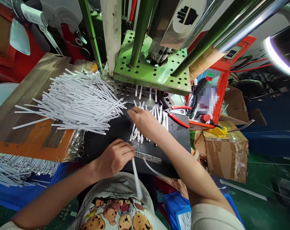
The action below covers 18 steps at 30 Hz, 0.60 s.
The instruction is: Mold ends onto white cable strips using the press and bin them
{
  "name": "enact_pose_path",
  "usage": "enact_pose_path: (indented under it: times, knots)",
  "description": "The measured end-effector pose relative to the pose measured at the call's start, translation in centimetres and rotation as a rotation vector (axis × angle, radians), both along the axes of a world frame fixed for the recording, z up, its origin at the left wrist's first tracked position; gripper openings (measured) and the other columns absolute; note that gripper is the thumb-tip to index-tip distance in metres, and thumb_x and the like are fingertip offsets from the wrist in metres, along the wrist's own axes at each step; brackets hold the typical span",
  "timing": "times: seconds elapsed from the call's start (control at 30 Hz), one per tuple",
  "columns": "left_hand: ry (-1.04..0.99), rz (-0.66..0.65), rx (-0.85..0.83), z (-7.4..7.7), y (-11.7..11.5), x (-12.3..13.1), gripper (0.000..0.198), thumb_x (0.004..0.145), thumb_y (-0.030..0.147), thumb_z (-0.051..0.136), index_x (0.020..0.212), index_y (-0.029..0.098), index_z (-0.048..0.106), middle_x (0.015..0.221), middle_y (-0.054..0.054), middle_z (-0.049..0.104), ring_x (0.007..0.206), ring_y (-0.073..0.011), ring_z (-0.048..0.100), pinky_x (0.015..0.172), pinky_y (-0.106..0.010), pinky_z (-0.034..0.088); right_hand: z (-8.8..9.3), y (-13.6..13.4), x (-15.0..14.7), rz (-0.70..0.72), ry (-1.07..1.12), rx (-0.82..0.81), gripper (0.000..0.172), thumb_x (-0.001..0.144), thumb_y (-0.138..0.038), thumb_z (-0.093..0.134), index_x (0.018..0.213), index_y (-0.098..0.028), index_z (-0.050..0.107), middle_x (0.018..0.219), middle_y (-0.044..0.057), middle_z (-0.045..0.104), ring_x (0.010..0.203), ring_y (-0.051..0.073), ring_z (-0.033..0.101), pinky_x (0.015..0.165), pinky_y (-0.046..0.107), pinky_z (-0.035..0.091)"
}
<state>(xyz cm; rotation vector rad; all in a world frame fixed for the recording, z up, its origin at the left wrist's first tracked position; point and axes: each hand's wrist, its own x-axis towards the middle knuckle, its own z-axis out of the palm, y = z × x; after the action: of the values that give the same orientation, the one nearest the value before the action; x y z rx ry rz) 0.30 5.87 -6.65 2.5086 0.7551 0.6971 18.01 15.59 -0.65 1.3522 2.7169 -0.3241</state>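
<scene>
My left hand is closed at the left end of a narrow slotted metal bar on the black work surface. From its fingertips a white flat strip hangs toward my shirt, slightly blurred. A second strip curves down from the bar's middle. Higher up, my right hand has its fingers curled together over a group of short white strips with small connector-like ends. Whatever is between those fingers is hidden. To the left spreads a big heap of white strips.
Behind my hands stands a press with a drilled green plate on green columns. Red-handled pliers lie to the right, before a red control box. A wooden board bears part of the heap. Cardboard boxes stand farther right.
</scene>
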Motion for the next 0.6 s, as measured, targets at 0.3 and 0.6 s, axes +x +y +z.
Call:
enact_pose_path:
  times: [0.3, 0.6]
  knots:
    - [0.626, 0.479, 0.254, 2.5, 8.5, -2.3, 0.018, 0.092, 0.007, 0.047, 0.09, 0.012, 0.064, 0.09, -0.014, 0.062, 0.091, -0.0307, 0.059, 0.075, -0.041, 0.044, -1.4, 5.1, -5.1, 0.053, -0.128, 0.189, 0.034, 0.098, -0.007, 0.028, 0.111, -0.008, 0.059, 0.11, 0.019, 0.06, 0.091, 0.028, 0.064, 0.065, 0.033, 0.047]
    - [-0.014, 0.656, 0.036, 4.6, 6.1, -6.1, 0.017, 0.097, 0.034, 0.054, 0.101, 0.019, 0.063, 0.082, 0.003, 0.064, 0.069, -0.0141, 0.06, 0.064, -0.025, 0.043, -1.2, -5.5, 4.1, -0.06, 0.095, 0.375, 0.032, 0.104, -0.015, 0.033, 0.114, -0.015, 0.063, 0.097, 0.011, 0.066, 0.087, 0.022, 0.056, 0.076, 0.036, 0.04]
